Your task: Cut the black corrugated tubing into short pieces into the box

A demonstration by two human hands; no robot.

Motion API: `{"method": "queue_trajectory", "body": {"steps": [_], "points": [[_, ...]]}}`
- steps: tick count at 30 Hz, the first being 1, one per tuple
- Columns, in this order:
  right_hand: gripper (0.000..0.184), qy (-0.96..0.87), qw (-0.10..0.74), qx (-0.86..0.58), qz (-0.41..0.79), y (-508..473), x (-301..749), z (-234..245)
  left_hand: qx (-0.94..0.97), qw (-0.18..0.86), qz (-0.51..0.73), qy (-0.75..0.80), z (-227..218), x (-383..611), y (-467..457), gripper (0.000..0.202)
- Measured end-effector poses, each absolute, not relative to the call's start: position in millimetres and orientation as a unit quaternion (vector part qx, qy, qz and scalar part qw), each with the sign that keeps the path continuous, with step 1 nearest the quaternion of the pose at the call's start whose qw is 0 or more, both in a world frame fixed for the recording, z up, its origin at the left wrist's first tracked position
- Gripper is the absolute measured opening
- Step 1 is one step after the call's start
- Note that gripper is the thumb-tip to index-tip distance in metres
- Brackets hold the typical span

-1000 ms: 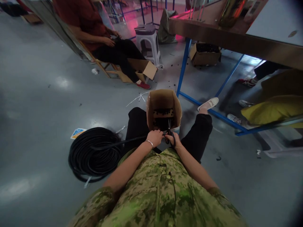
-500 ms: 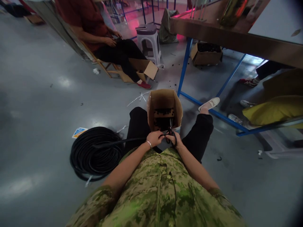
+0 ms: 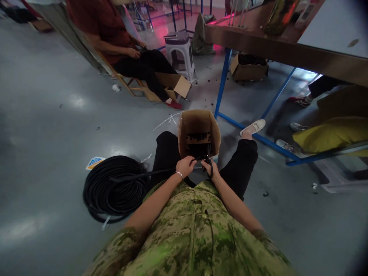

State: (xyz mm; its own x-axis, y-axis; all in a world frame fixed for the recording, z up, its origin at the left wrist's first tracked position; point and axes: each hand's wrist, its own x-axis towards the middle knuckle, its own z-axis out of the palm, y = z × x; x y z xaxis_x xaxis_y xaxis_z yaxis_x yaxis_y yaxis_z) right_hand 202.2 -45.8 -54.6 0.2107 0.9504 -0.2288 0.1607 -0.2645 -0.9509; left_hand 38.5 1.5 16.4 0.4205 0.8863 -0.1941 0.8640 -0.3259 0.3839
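My left hand [image 3: 185, 167] is closed round a black tube [image 3: 161, 172], whose short end sticks out to the right of my fingers. That tube runs left across my thigh to a large black coil [image 3: 115, 188] on the floor. My right hand [image 3: 211, 169] grips dark-handled scissors [image 3: 208, 156], with the blades pointing away from me. The tube's end reaches the scissors; whether the blades touch it is too small to tell. Just beyond my hands, between my legs, stands an open cardboard box [image 3: 198, 119] with small black pieces inside.
A table [image 3: 258, 48] on blue legs stands at the right front. Ahead on the left a seated person [image 3: 100, 27] has an open carton [image 3: 182, 86] at their feet, beside a plastic stool [image 3: 179, 48]. Another carton [image 3: 248, 71] sits under the table. Scraps dot the floor.
My hands have moved slightly apart, and the scissors are turned a little, showing more upright. The tube's end shows more plainly between my hands. The whole view has shifted slightly.
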Motion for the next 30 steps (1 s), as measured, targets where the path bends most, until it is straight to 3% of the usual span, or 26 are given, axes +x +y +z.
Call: {"method": "queue_trajectory", "body": {"steps": [6,13,30], "points": [[0.029,-0.52,0.382,-0.641,0.417,-50,203,-59,0.787,0.239,0.121,0.557,17,28,17,0.03],[0.032,-0.587,0.286,-0.645,0.397,-50,202,-58,0.789,0.266,0.127,0.539,14,26,16,0.029],[0.037,-0.575,0.309,-0.605,0.455,-52,200,-55,0.795,0.294,0.107,0.519,8,28,12,0.031]]}}
